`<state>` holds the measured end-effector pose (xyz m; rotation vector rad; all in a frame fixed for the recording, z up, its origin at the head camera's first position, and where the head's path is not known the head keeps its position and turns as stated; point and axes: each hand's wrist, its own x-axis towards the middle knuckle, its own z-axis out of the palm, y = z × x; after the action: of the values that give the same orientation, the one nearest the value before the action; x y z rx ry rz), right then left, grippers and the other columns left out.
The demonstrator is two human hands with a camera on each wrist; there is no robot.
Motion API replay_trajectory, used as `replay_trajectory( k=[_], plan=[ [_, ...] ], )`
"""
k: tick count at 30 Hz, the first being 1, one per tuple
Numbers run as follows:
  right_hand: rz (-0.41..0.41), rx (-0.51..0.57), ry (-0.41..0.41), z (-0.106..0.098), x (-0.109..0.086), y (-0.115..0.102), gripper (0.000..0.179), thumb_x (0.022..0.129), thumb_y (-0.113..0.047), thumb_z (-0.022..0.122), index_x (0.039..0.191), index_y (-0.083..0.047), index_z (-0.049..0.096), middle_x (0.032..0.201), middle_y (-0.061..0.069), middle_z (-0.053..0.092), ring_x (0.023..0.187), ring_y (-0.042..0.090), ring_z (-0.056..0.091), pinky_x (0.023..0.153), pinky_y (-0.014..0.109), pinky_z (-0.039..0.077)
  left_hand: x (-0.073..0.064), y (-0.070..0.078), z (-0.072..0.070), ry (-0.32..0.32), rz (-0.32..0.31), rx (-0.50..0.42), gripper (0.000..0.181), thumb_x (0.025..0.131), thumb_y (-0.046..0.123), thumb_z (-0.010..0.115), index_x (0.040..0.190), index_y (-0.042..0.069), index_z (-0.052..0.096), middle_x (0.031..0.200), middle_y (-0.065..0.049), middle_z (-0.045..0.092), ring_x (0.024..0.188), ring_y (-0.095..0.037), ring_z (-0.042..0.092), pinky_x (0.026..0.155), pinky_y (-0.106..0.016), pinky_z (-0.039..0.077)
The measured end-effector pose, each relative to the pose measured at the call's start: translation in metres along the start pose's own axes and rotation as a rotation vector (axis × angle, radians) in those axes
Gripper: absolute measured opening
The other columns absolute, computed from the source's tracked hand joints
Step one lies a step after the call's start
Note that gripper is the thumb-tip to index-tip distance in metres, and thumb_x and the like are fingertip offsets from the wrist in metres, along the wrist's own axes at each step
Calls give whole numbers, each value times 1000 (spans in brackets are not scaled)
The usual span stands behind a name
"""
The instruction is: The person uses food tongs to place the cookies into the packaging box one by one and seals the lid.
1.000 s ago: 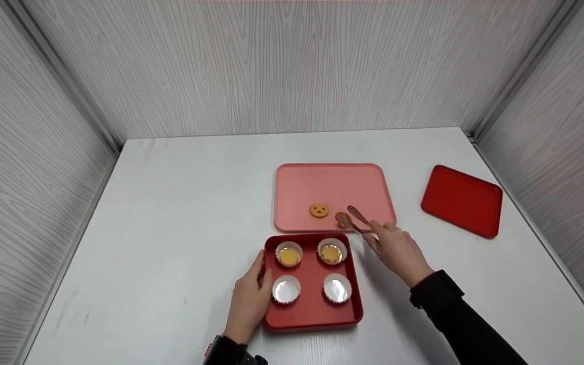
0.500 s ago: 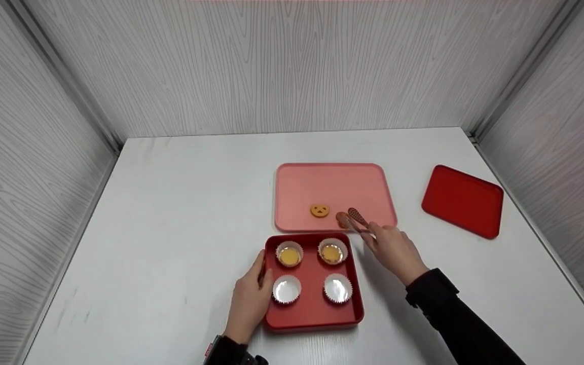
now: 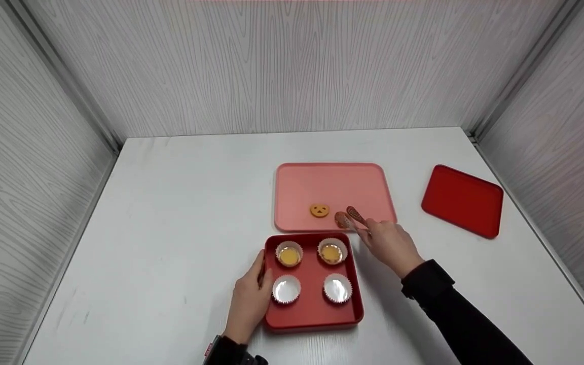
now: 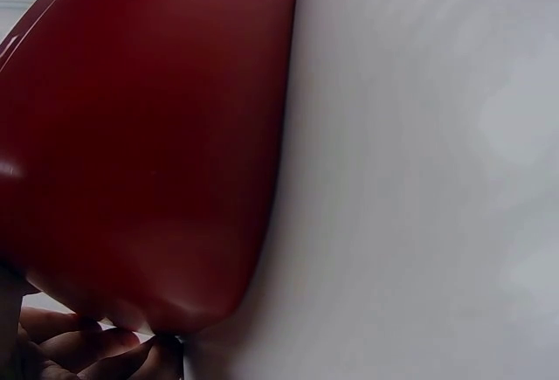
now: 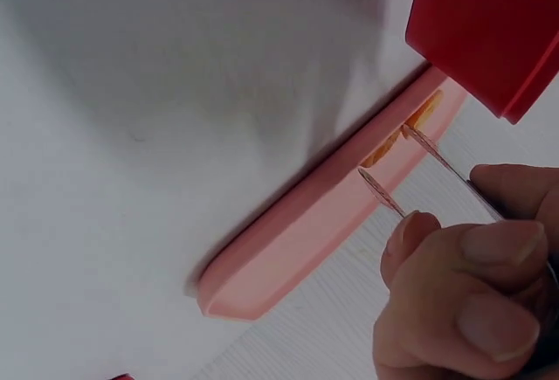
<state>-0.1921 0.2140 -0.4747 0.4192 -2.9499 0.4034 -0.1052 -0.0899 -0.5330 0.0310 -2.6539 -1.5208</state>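
Note:
My right hand (image 3: 391, 247) holds a pair of metal tongs (image 3: 356, 215) with flat, perforated ends, spread apart over the near right part of a pink tray (image 3: 337, 182). One end covers most of a small biscuit there; beside it lies a round biscuit (image 3: 319, 210) with a face. In the right wrist view, the tongs (image 5: 454, 170) reach the biscuits (image 5: 384, 148) at the tray's edge. At the left wall of a deep red baking pan (image 3: 312, 318), my left hand (image 3: 249, 301) grips it, thumb at the rim. Left wrist view: fingers (image 4: 87, 345) touch the pan's corner.
Inside the pan stand two paper cups holding yellow biscuits (image 3: 289, 256) (image 3: 330, 253), and two bare silvery cups (image 3: 286, 289) (image 3: 337, 288) nearer me. A flat red tray (image 3: 464, 201) lies at the right. Grey wood-grain walls (image 3: 292, 71) enclose the white table (image 3: 170, 228).
My right hand has shifted slightly left, while the tongs' ends stay over the same biscuit. The left hand and the pan have not visibly moved.

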Motion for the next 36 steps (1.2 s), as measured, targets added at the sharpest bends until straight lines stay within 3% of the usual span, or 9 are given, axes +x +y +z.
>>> replay_trajectory(
  k=[10,20,25,29,36],
  plan=[
    [0,-52,-107,-18,19,-9,30,97,-25,68,76,-4,67,62,8,58,59,23,57,54,41,48,0,-2,1,4,-5,-3,52,104,16,57,153,4,47,147,-15,57,134,-28,55,108,-48,48],
    [28,-90,-144,-26,26,-12,25,95,-26,72,78,-7,69,72,11,67,67,30,65,56,49,53,0,-1,0,7,2,0,51,104,16,57,152,3,48,147,-15,56,136,-28,54,109,-47,47],
    [45,-91,-176,-26,30,-11,28,95,-26,72,73,-9,67,68,7,64,65,26,62,56,45,50,0,0,0,2,-7,3,51,104,17,57,152,3,47,147,-16,56,136,-29,53,109,-48,47],
    [35,-79,-167,-25,29,-8,27,95,-26,72,74,-10,68,67,6,64,66,26,61,57,45,50,0,0,0,-5,-16,-3,52,104,17,57,153,4,47,148,-15,56,137,-29,52,110,-48,46],
    [-47,-29,-52,-19,24,-3,20,93,-20,75,79,-6,72,69,8,65,68,30,63,58,47,52,0,-1,1,-6,-15,-2,52,104,17,56,154,5,46,149,-14,54,139,-28,51,111,-47,45]
  ],
)
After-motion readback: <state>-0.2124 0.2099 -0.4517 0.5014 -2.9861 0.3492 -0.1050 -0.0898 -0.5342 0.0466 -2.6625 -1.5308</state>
